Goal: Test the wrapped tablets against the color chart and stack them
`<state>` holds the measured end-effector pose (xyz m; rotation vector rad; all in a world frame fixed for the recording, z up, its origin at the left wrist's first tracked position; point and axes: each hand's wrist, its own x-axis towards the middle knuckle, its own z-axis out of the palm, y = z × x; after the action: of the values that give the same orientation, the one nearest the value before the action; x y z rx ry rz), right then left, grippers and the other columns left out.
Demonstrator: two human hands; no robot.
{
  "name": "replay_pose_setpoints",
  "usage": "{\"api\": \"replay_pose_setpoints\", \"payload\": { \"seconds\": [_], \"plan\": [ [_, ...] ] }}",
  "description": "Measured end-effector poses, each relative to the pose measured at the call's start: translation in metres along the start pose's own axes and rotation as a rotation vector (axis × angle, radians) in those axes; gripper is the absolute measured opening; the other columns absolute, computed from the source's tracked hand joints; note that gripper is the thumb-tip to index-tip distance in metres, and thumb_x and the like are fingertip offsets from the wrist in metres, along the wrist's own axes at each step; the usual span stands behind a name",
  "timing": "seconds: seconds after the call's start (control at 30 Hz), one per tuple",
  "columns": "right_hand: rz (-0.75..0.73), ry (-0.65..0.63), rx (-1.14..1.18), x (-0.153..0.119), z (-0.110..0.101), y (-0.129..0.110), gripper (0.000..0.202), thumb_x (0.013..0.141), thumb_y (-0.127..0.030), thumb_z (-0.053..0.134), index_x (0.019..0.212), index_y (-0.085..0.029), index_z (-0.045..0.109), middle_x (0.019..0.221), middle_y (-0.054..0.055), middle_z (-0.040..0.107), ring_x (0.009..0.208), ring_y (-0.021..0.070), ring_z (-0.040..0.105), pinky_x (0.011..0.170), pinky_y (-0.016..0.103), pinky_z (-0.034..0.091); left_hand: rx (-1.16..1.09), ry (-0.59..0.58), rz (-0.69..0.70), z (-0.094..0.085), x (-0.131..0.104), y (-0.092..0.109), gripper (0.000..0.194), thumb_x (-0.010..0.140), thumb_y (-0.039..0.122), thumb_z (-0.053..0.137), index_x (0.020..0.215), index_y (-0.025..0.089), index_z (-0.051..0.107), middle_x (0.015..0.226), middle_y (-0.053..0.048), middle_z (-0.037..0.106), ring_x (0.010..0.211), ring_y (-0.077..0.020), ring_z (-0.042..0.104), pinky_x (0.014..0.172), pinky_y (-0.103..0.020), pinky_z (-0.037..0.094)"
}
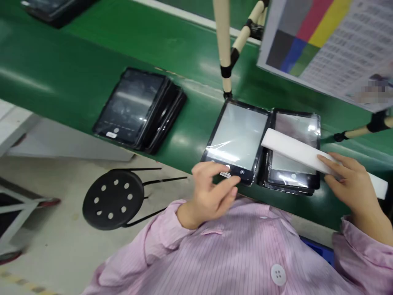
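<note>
My left hand (211, 190) is over the lower edge of a lit tablet (239, 133), its index fingertip at the round button on the screen and its fingers apart, holding nothing. My right hand (353, 176) grips a long white bar (294, 149) between thumb and fingers. The bar slants across a second lit tablet (284, 168), which lies on top of a stack just right of the first one. Both tablets have black borders and a clear film around them.
A stack of dark tablets (132, 102) lies on the green table (73, 90) to the left, more at the top left. Beige pipes (222, 37) and a colour chart board (337, 49) stand behind. A black stool (113, 199) is below the table.
</note>
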<state>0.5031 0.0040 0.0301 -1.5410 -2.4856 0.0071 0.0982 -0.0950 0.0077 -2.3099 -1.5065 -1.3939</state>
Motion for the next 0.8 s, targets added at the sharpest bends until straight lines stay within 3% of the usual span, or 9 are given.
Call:
{"api": "replay_pose_setpoints", "payload": {
  "seconds": [0.13, 0.23, 0.3, 0.43, 0.8],
  "plan": [
    [0.268, 0.063, -0.108, -0.061, -0.002, 0.009, 0.042, 0.096, -0.028, 0.059, 0.132, -0.028, 0.08, 0.139, 0.014, 0.075, 0.117, 0.0354, 0.076, 0.1, 0.054, 0.064, -0.036, -0.279, 0.173, 0.039, 0.017, 0.029, 0.024, 0.101, 0.026, 0.06, 0.119, 0.026, 0.076, 0.126, -0.012, 0.063, 0.12, -0.0308, 0.052, 0.101, -0.048, 0.046],
    [0.489, 0.084, -0.161, -0.101, -0.003, 0.006, 0.044, 0.094, -0.029, 0.06, 0.133, -0.03, 0.079, 0.135, 0.011, 0.077, 0.115, 0.0345, 0.076, 0.096, 0.053, 0.064, 0.034, -0.52, 0.161, 0.062, 0.027, 0.044, 0.039, 0.103, 0.034, 0.063, 0.14, 0.029, 0.071, 0.138, -0.014, 0.063, 0.131, -0.0375, 0.045, 0.105, -0.055, 0.044],
    [0.562, 0.098, -0.167, -0.116, -0.003, 0.0, 0.044, 0.093, -0.028, 0.059, 0.132, -0.027, 0.079, 0.133, 0.012, 0.077, 0.116, 0.0351, 0.075, 0.097, 0.055, 0.063, 0.066, -0.605, 0.153, 0.072, 0.032, 0.05, 0.043, 0.104, 0.037, 0.063, 0.146, 0.03, 0.069, 0.142, -0.016, 0.061, 0.13, -0.0393, 0.045, 0.102, -0.058, 0.045],
    [0.587, 0.111, -0.149, -0.122, -0.002, -0.009, 0.046, 0.091, -0.025, 0.062, 0.134, -0.027, 0.078, 0.135, 0.013, 0.076, 0.119, 0.0361, 0.073, 0.101, 0.059, 0.06, 0.068, -0.6, 0.192, 0.081, 0.041, 0.059, 0.036, 0.106, 0.036, 0.058, 0.137, 0.027, 0.075, 0.136, -0.019, 0.06, 0.122, -0.039, 0.045, 0.095, -0.057, 0.048],
    [0.567, 0.124, -0.161, -0.118, -0.004, -0.009, 0.045, 0.09, -0.02, 0.062, 0.13, -0.029, 0.079, 0.133, 0.013, 0.076, 0.116, 0.0368, 0.072, 0.091, 0.052, 0.058, 0.096, -0.6, 0.209, 0.092, 0.04, 0.066, 0.033, 0.103, 0.029, 0.065, 0.132, 0.023, 0.077, 0.124, -0.018, 0.063, 0.114, -0.036, 0.048, 0.094, -0.052, 0.045]
  ]
}}
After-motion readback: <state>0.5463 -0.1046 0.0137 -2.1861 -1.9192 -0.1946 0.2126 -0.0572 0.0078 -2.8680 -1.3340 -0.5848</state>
